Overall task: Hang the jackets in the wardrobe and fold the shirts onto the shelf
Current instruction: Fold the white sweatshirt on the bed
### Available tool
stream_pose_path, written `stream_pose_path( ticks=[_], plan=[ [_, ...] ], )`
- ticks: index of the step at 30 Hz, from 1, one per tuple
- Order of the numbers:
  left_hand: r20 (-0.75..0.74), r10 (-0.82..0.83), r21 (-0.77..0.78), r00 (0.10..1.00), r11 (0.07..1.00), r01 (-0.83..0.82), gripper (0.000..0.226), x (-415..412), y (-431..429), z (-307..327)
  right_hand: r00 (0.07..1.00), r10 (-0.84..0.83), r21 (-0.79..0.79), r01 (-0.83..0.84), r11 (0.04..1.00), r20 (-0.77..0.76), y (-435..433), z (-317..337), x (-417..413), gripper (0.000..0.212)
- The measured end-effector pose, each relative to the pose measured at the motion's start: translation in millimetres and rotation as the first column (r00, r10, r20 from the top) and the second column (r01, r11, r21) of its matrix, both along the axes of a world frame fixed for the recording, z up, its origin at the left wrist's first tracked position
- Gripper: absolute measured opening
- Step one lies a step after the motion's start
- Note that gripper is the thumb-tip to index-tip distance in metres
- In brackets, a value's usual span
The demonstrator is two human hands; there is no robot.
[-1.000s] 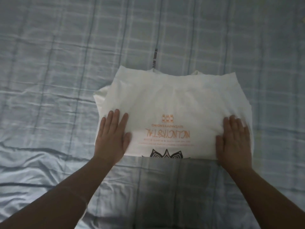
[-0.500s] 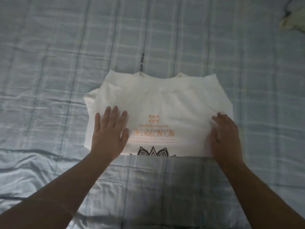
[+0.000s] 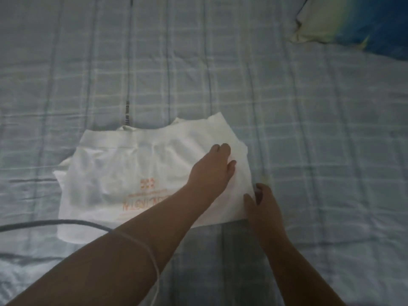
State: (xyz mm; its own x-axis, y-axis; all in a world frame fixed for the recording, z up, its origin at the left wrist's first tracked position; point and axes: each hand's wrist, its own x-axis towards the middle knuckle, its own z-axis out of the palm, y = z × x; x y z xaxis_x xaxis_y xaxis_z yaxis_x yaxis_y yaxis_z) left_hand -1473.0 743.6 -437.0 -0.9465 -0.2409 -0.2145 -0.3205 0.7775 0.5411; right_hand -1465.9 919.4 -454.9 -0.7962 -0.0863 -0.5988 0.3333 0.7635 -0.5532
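On the bed (image 3: 309, 107), shirt (image 3: 114, 173) lies crosswise; left grip (image 3: 212, 171) flat, right grip (image 3: 262, 204) pinching edge.

the shirt (image 3: 114, 173) lies on the bed (image 3: 309, 129) before you, your left hand (image 3: 209, 173) on its right half; the pillow (image 3: 326, 23) far back right.

Lighting: dim, cool bluish cast, no glare.
Brightest item: folded white cotton shirt with orange print (image 3: 132, 173); its lettering is soft and unreadable.
Shadow: dark patch on the pale blue checked bed sheet (image 3: 331, 129) along the shirt's near edge.
Focus: soft throughout; the yellow-and-blue pillow (image 3: 353, 23), top right, is smeared.
Distortion: sheet stripes curve toward the frame edges.
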Motion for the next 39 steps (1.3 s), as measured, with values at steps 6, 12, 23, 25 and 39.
stream_pose_path(
  ticks=[6, 12, 23, 25, 39],
  plan=[
    [0.270, 0.241, 0.000, 0.932, 0.968, -0.250, 0.058, -62.6, 41.6, -18.4, 0.994, 0.096, -0.031, -0.094, 0.995, 0.047, 11.2, -3.7, -1.9, 0.020],
    [0.343, 0.277, -0.103, 0.898, 0.961, -0.257, 0.053, -80.8, 50.4, -27.4, 0.990, 0.072, -0.105, -0.059, 0.993, 0.119, 7.2, -5.5, -3.7, 0.017],
    [0.101, 0.279, 0.038, 0.955, 0.958, -0.284, 0.024, -46.9, 9.2, -0.7, 0.990, -0.037, -0.322, 0.081, 0.943, 0.139, -20.1, 25.2, 17.0, 0.015],
    [0.052, 0.304, 0.037, 0.951, 0.951, -0.306, 0.021, -24.6, -15.5, 12.3, 0.990, -0.062, -0.371, 0.104, 0.923, 0.124, -38.0, 36.9, 32.9, 0.024],
    [0.040, 0.594, 0.678, 0.803, 0.575, -0.458, 0.008, 166.5, -267.5, 44.8, 0.969, 0.231, -0.326, -0.246, 0.913, -0.084, -269.4, 69.1, 192.3, 0.063]
  ],
)
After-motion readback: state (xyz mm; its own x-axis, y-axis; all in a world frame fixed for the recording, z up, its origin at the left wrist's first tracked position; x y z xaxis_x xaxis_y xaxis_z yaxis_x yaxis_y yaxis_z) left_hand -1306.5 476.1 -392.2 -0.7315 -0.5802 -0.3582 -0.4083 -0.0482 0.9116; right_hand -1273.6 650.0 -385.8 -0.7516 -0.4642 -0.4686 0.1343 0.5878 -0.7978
